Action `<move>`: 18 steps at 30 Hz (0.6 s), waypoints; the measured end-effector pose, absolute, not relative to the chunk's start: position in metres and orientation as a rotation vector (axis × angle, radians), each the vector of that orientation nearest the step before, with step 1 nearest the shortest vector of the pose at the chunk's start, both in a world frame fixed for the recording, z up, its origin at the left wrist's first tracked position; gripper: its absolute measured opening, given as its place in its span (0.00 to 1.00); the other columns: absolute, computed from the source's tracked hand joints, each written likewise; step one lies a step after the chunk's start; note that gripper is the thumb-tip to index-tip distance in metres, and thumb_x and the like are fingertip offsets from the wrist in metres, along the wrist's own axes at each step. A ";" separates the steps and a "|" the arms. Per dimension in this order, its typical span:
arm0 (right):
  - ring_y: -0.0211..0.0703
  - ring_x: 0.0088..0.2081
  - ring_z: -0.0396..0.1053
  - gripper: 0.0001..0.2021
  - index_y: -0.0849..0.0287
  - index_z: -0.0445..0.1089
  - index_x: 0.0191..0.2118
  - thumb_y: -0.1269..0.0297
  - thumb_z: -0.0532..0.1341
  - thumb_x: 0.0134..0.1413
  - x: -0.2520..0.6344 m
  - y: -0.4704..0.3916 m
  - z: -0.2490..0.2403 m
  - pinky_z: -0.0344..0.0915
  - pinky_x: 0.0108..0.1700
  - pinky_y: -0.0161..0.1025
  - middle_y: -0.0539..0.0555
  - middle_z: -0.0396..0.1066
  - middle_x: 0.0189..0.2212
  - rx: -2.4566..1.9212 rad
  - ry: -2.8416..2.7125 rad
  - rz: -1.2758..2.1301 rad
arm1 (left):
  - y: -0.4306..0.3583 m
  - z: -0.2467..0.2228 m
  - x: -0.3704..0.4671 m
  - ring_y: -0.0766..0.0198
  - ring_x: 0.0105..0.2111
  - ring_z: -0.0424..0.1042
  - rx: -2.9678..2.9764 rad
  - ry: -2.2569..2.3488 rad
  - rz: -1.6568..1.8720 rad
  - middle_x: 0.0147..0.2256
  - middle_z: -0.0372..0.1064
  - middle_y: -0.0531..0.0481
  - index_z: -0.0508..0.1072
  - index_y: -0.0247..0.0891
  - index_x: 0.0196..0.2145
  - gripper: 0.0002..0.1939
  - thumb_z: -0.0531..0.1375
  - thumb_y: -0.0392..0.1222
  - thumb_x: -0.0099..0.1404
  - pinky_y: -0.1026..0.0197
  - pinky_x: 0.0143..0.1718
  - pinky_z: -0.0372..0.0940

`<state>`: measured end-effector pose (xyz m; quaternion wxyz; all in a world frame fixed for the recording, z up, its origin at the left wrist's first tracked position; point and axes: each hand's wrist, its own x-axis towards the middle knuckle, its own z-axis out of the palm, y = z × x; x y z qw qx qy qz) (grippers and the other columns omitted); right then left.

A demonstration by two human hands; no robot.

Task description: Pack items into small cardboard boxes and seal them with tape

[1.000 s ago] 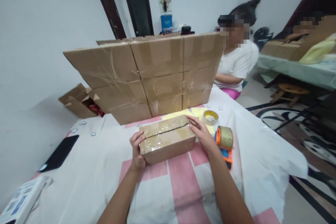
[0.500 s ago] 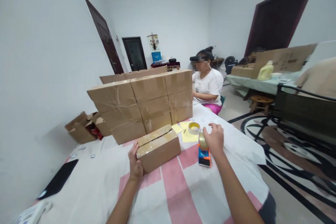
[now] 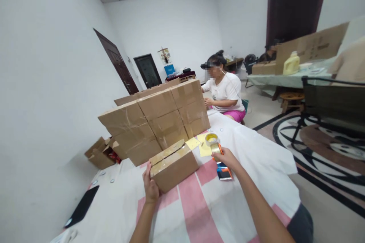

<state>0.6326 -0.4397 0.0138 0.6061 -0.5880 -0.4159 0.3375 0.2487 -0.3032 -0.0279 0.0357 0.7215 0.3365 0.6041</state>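
A closed cardboard box point(image 3: 175, 171) lies on the cloth-covered table point(image 3: 199, 212), a dark gap running along its top seam. My left hand point(image 3: 150, 185) holds the box by its left end, fingers on the top edge and thumb against the near side. To the right of the box, my right hand point(image 3: 228, 158) is closed around the upper part of a blue and orange tape dispenser point(image 3: 224, 172) that carries a roll of tape. Part of the dispenser is hidden by the fingers. Just beyond it, a loose tape roll point(image 3: 211, 138) rests at yellow paper sheets point(image 3: 204, 149).
Stacked cardboard boxes point(image 3: 159, 117) form a wall behind the box. A co-worker point(image 3: 224, 89) sits past the stack. Open cartons point(image 3: 101, 152) stand at the left, near a black flat mat point(image 3: 83, 205). A metal-framed chair point(image 3: 333, 102) is at the right.
My right hand has come down onto the tape dispenser and closed around it. My left hand stays on the box. The view has tilted up slightly.
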 end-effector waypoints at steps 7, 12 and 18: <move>0.47 0.37 0.76 0.17 0.61 0.73 0.40 0.66 0.69 0.40 0.628 -0.448 0.009 0.70 0.40 0.38 0.54 0.80 0.35 -1.169 -1.071 0.926 | -0.347 0.012 0.249 0.49 0.60 0.66 2.304 1.177 1.667 0.58 0.70 0.39 0.71 0.39 0.57 0.25 0.54 0.55 0.70 0.43 0.62 0.60; 0.50 0.41 0.77 0.16 0.60 0.70 0.41 0.59 0.69 0.47 0.626 -0.442 0.003 0.71 0.42 0.41 0.58 0.80 0.38 -1.114 -1.029 0.930 | -0.370 0.032 0.273 0.50 0.65 0.60 2.294 1.262 1.583 0.64 0.62 0.38 0.65 0.40 0.62 0.26 0.55 0.52 0.70 0.43 0.65 0.56; 0.48 0.39 0.78 0.19 0.61 0.69 0.43 0.54 0.67 0.52 0.626 -0.444 0.005 0.71 0.42 0.41 0.60 0.80 0.38 -0.979 -1.023 0.922 | -0.350 0.035 0.268 0.47 0.68 0.55 2.423 1.285 1.338 0.67 0.57 0.37 0.62 0.40 0.65 0.35 0.64 0.52 0.63 0.42 0.68 0.52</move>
